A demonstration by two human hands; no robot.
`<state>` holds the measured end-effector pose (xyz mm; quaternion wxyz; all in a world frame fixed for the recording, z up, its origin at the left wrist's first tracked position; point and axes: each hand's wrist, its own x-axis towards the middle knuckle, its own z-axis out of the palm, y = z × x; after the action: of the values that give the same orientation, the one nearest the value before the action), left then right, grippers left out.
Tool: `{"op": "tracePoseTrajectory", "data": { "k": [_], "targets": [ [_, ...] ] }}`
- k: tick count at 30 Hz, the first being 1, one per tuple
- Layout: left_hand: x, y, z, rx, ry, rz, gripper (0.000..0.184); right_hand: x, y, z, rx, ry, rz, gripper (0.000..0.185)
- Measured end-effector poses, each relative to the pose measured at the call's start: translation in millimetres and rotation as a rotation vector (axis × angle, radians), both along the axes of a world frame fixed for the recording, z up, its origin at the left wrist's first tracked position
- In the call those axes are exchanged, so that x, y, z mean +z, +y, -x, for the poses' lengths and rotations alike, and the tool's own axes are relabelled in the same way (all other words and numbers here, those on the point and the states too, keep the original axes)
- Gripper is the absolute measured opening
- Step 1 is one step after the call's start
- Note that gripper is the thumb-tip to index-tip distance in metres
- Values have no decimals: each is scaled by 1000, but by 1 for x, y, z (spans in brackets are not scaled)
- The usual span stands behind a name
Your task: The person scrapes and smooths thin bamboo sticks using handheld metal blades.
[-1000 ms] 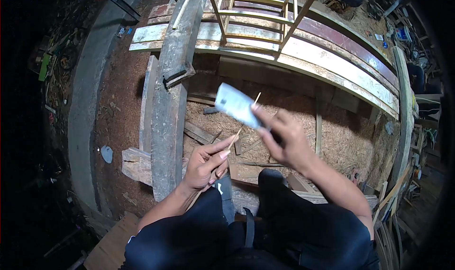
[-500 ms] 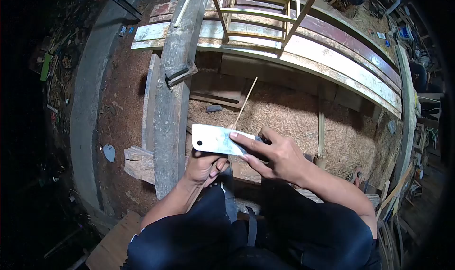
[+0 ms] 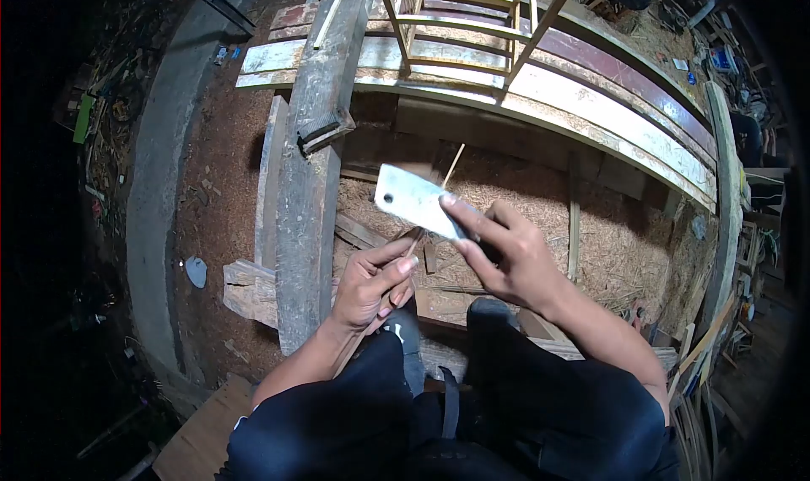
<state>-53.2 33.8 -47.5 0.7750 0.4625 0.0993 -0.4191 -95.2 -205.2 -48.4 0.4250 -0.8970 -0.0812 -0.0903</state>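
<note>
My right hand (image 3: 516, 257) is closed round the dark handle of a cleaver (image 3: 415, 202), its index finger lying along the blade. The pale, wide blade has a round hole near its far corner and is slightly blurred. A thin wooden strip (image 3: 455, 164) passes behind the blade and slants down toward my lap. My left hand (image 3: 369, 289) pinches this strip between thumb and fingers, just below the blade. Whether the edge touches the strip I cannot tell.
A heavy grey beam (image 3: 299, 228) runs up the left side, with a small wooden block (image 3: 326, 132) on it. Pale planks (image 3: 582, 101) cross the back and carry a slatted wooden frame (image 3: 464, 25). Shavings (image 3: 624, 253) cover the ground.
The cleaver has moved up and right, away from my left hand, and tilted with its holed end higher. More of my left hand's fingers show around the strip.
</note>
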Motion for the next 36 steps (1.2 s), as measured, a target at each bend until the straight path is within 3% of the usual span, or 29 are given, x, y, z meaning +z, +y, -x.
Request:
{"op": "tracePoseTrajectory", "data": {
  "k": [1,5,8,10,12,14,16,18,20,21,22,25,26,29,30,33,36],
  "targets": [
    [4,-2,0,32,9,13,26,-1,1,0,8,13,11,50],
    [-12,10,11,20,1,-18,33,8,8,13,195,77,97,49],
    [7,-3,2,7,-8,-4,16,-12,-7,-3,-82,3,-32,50],
    [4,0,5,-15,-17,35,20,3,-11,-3,-109,32,40,49],
    [5,-2,8,47,-21,-62,41,13,0,13,200,130,51,48],
    [4,-3,4,17,-21,-47,33,9,2,13,205,100,68,48],
    [1,-1,2,-21,-17,-9,19,-8,-11,-2,-95,40,8,49],
    [-1,-1,5,-19,-18,-14,18,-2,-12,-3,-141,56,47,48],
    [3,-2,6,8,-52,-170,38,4,5,15,164,112,-23,49],
    [2,-2,4,6,-53,-173,38,12,10,19,214,120,46,49],
    [-1,-3,2,1,-45,-138,34,5,7,16,212,118,43,49],
    [-7,2,3,-26,-18,-64,21,-10,-8,-2,-113,59,-44,48],
    [-5,1,2,-21,-21,-58,21,-9,-6,1,-108,56,-38,48],
    [-3,5,8,27,53,-177,23,4,10,21,218,91,21,51],
    [-10,8,11,66,44,-86,32,1,10,21,222,100,12,52],
    [-7,2,4,-14,8,-28,44,-15,-9,-1,-131,87,-51,52],
    [-9,7,3,-46,10,-53,42,-2,-1,11,86,79,-8,50]
  ]
}}
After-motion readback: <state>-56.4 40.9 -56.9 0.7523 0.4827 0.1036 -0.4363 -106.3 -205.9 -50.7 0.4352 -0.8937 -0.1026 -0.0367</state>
